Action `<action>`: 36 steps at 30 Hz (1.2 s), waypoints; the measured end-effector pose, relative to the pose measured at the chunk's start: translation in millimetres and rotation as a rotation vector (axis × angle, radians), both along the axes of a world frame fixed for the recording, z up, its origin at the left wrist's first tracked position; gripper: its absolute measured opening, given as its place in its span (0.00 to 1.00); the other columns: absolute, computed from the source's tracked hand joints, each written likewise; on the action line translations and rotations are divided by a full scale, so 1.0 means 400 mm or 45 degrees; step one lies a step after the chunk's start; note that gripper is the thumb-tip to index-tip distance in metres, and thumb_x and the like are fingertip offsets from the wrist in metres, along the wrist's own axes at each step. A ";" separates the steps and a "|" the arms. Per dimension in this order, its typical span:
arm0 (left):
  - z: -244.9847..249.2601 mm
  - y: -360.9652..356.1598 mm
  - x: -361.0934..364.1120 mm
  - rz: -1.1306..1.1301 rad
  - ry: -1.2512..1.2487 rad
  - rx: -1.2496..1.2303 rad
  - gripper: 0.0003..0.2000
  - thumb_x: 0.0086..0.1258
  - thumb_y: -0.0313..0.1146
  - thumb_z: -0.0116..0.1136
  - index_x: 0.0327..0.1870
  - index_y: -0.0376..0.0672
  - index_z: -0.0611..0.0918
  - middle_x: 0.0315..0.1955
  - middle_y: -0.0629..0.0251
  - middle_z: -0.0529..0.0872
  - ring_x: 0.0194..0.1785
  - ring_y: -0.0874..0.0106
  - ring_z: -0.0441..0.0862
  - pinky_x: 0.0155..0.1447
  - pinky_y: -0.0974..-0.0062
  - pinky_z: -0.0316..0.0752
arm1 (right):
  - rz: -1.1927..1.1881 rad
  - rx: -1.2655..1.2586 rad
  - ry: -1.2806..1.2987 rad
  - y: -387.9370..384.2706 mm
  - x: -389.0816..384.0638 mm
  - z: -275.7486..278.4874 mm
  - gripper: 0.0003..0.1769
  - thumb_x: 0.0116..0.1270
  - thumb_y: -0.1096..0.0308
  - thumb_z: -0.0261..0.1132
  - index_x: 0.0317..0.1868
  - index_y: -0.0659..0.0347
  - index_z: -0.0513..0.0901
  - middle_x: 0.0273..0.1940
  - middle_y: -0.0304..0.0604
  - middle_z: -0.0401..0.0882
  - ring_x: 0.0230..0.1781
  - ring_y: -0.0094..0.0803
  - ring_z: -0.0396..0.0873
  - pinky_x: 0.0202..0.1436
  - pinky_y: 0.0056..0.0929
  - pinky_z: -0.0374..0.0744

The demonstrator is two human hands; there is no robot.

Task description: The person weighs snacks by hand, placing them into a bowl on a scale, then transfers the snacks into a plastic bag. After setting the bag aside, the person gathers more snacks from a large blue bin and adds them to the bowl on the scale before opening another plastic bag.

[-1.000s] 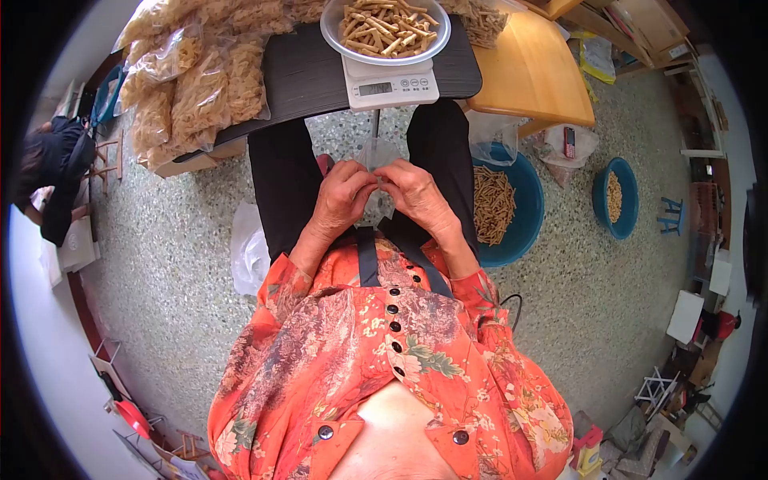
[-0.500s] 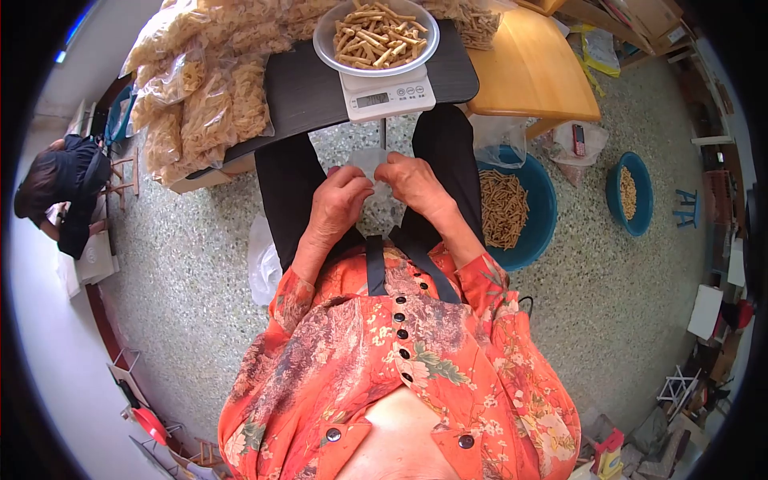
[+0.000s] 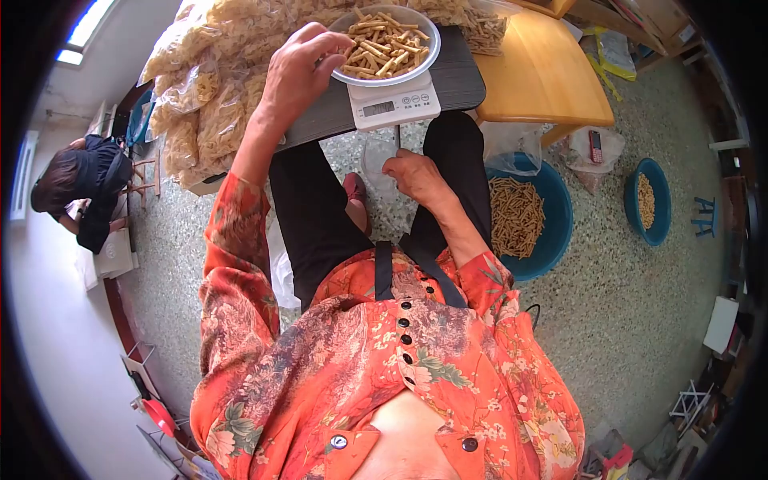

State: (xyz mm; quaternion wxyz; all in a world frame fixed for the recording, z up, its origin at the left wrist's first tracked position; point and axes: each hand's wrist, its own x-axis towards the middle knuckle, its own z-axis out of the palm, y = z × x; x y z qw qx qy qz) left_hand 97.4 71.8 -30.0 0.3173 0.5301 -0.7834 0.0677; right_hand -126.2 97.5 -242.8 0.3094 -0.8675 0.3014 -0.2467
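Note:
My left hand (image 3: 301,74) is at the left rim of a white plastic bowl (image 3: 432,61), its fingers curled over the edge and the thumb low on the outside. Short tan sticks (image 3: 386,46) fill the bowl, which stands on a white digital scale (image 3: 398,102). Below the scale, between the knees, my right hand (image 3: 418,176) pinches a clear plastic bag (image 3: 378,162) that hangs down. The digits on the scale's display are too blurred to read.
Packed clear bags (image 3: 216,120) pile up on the dark table (image 3: 320,112). Right of it are a wooden stool (image 3: 544,72), a large teal basin (image 3: 562,216) of sticks and a smaller basin (image 3: 661,204). Another person (image 3: 84,184) bends over at the far left.
My left hand has left the plastic bag and moved up and forward to the bowl's rim. My right hand stays low with the bag. The view has shifted slightly.

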 end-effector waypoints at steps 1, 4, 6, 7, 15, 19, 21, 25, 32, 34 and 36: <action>0.001 -0.015 0.003 -0.001 -0.005 0.002 0.11 0.64 0.26 0.66 0.47 0.44 0.86 0.36 0.64 0.82 0.38 0.68 0.82 0.46 0.70 0.79 | -0.022 -0.001 0.012 -0.001 0.000 0.001 0.11 0.58 0.78 0.65 0.40 0.56 0.88 0.36 0.47 0.83 0.39 0.50 0.84 0.42 0.41 0.82; -0.008 -0.057 0.017 0.008 -0.061 0.036 0.11 0.64 0.29 0.66 0.47 0.47 0.86 0.33 0.64 0.80 0.39 0.63 0.83 0.44 0.65 0.79 | -0.017 0.010 -0.010 -0.004 -0.001 -0.003 0.09 0.60 0.77 0.66 0.39 0.56 0.88 0.36 0.47 0.83 0.39 0.50 0.84 0.43 0.41 0.82; -0.020 -0.073 0.026 -0.008 -0.059 0.079 0.10 0.64 0.30 0.65 0.46 0.48 0.87 0.33 0.64 0.80 0.38 0.63 0.83 0.45 0.64 0.79 | -0.013 0.014 -0.017 -0.007 0.000 0.001 0.09 0.60 0.77 0.66 0.39 0.56 0.88 0.37 0.47 0.83 0.40 0.50 0.84 0.43 0.41 0.82; -0.028 -0.079 0.031 -0.004 -0.058 0.086 0.10 0.64 0.30 0.65 0.46 0.48 0.87 0.33 0.64 0.80 0.38 0.63 0.83 0.45 0.64 0.79 | -0.010 0.021 -0.022 -0.006 0.000 0.001 0.08 0.61 0.77 0.66 0.39 0.56 0.88 0.37 0.47 0.83 0.40 0.50 0.84 0.43 0.41 0.82; -0.034 -0.075 0.021 -0.102 0.062 -0.034 0.08 0.66 0.26 0.67 0.45 0.40 0.88 0.37 0.65 0.85 0.40 0.72 0.83 0.45 0.75 0.78 | -0.031 0.069 -0.053 -0.008 -0.001 0.005 0.06 0.62 0.75 0.67 0.39 0.58 0.88 0.37 0.47 0.83 0.39 0.50 0.84 0.43 0.41 0.81; -0.019 -0.045 0.007 -0.112 0.455 -0.082 0.07 0.68 0.24 0.65 0.46 0.39 0.89 0.40 0.69 0.87 0.42 0.78 0.83 0.45 0.80 0.78 | -0.016 0.040 -0.059 -0.007 0.001 0.003 0.05 0.62 0.74 0.68 0.38 0.57 0.88 0.37 0.47 0.83 0.39 0.50 0.84 0.43 0.41 0.81; -0.057 -0.048 0.045 -0.195 0.709 -0.103 0.07 0.70 0.24 0.65 0.46 0.37 0.89 0.42 0.69 0.88 0.42 0.78 0.83 0.44 0.81 0.78 | -0.016 0.038 -0.063 -0.004 0.001 0.000 0.05 0.62 0.74 0.67 0.38 0.57 0.88 0.37 0.47 0.83 0.39 0.50 0.84 0.43 0.41 0.81; -0.059 -0.006 0.050 -0.262 1.869 0.153 0.10 0.72 0.27 0.65 0.51 0.35 0.85 0.39 0.62 0.88 0.39 0.74 0.83 0.40 0.78 0.77 | -0.011 0.033 -0.029 -0.006 -0.002 -0.002 0.05 0.63 0.73 0.67 0.39 0.57 0.88 0.37 0.47 0.83 0.39 0.49 0.84 0.43 0.41 0.81; -0.071 0.044 0.069 -0.405 2.483 0.427 0.11 0.71 0.31 0.67 0.50 0.38 0.83 0.39 0.60 0.87 0.42 0.67 0.85 0.44 0.69 0.81 | 0.004 0.041 0.016 -0.004 -0.006 0.011 0.05 0.64 0.72 0.67 0.39 0.57 0.88 0.37 0.47 0.83 0.40 0.49 0.84 0.43 0.41 0.81; -0.051 0.058 0.039 -0.150 2.671 0.299 0.09 0.73 0.30 0.63 0.49 0.36 0.80 0.44 0.54 0.86 0.46 0.63 0.84 0.50 0.65 0.82 | -0.006 0.045 0.008 -0.004 -0.006 0.008 0.05 0.63 0.72 0.67 0.39 0.57 0.88 0.37 0.47 0.83 0.40 0.49 0.84 0.44 0.41 0.81; -0.026 0.059 0.022 -0.154 2.738 0.298 0.08 0.75 0.29 0.61 0.48 0.34 0.79 0.45 0.52 0.85 0.48 0.60 0.83 0.53 0.63 0.82 | -0.001 0.039 0.012 -0.007 -0.008 0.009 0.05 0.63 0.72 0.67 0.39 0.57 0.88 0.37 0.47 0.83 0.40 0.49 0.84 0.44 0.41 0.81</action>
